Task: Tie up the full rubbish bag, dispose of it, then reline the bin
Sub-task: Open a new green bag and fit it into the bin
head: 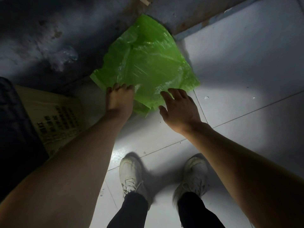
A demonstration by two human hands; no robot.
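A translucent green plastic bag (pixel 148 63) hangs spread out in front of me, above the tiled floor and against a dark wall. My left hand (pixel 119 99) pinches the bag's lower left edge with its fingers curled over the plastic. My right hand (pixel 178 107) hovers at the bag's lower right edge, fingers spread, not gripping it. A beige slotted plastic bin (pixel 54 119) stands at the left, partly behind my left forearm; its inside is hidden.
White floor tiles (pixel 238 79) fill the right and lower part of the view. My two feet in white trainers (pixel 131 175) stand below the bag. A dark stained wall (pixel 49 38) runs along the upper left, with a dark object at the far left edge.
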